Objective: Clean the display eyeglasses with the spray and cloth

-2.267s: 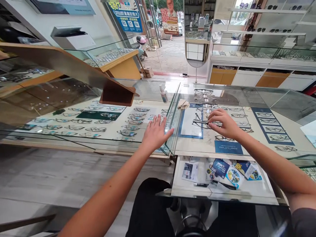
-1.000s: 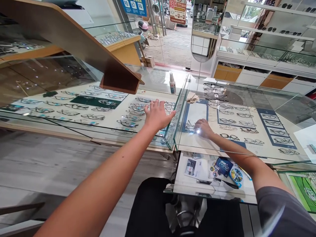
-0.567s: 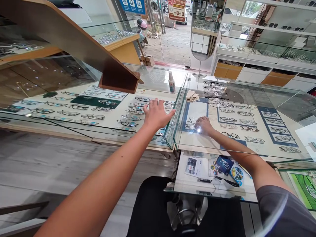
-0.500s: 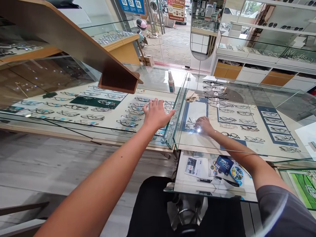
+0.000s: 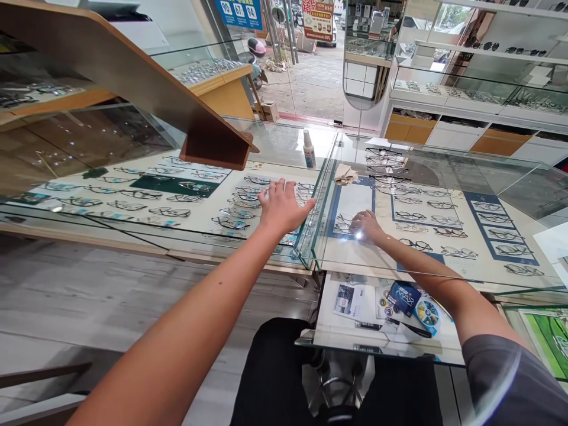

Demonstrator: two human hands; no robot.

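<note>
My left hand (image 5: 284,206) rests with spread fingers on the glass top of the left display case (image 5: 275,139), above rows of eyeglasses, and holds nothing. Inside the right display case (image 5: 479,157), my right hand (image 5: 368,226) is low over a blue-bordered white panel (image 5: 356,198). Its fingers are closed at the edge of a pair of eyeglasses (image 5: 342,223) lying on that panel. A bright glare spot on the glass partly hides those fingertips. A folded beige cloth (image 5: 345,174) and a white spray bottle (image 5: 309,149) are beyond my hands.
More eyeglasses (image 5: 410,216) lie in rows around my right hand. A brown slanted board (image 5: 146,77) juts over the left case. Below the right case, a lower glass shelf (image 5: 328,331) bears leaflets and a pen. A stool (image 5: 339,384) stands beneath it.
The raised temple of the eyeglasses by my right hand has come down, and the pair now looks flatter on the panel. My left hand stays in place.
</note>
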